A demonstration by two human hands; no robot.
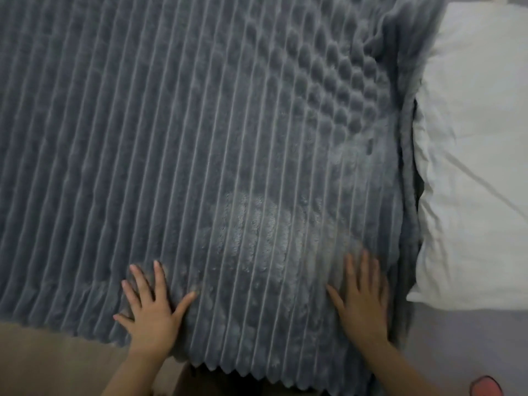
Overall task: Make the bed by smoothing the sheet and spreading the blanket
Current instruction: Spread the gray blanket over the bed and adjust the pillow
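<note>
Your two hands lie flat on the grey ribbed blanket, which covers most of the bed in front of you. Its ribs run away from you, and its near edge ends in a zigzag line just in front of your wrists.

Your left hand presses down near that edge with the fingers straight and spread wide and the thumb out to the side. It grips nothing. Your right hand also rests palm down, with its fingers straight and closer together, just beside the blanket's right border. It holds nothing either.

Between your hands and a little beyond them, the pile shows a paler, brushed patch. Farther off towards the right, the ribs break into rows of rounded bumps. The right border of the blanket is ruffled and wavy, and it lies against a white pillow that is creased across its cover.

Below the pillow, at your right, a pale grey sheet is uncovered, with part of a pink printed shape at the bottom edge of the view.

At your lower left, past the blanket's edge, is a beige surface. It may be the floor, but the view is too soft there to be sure.
</note>
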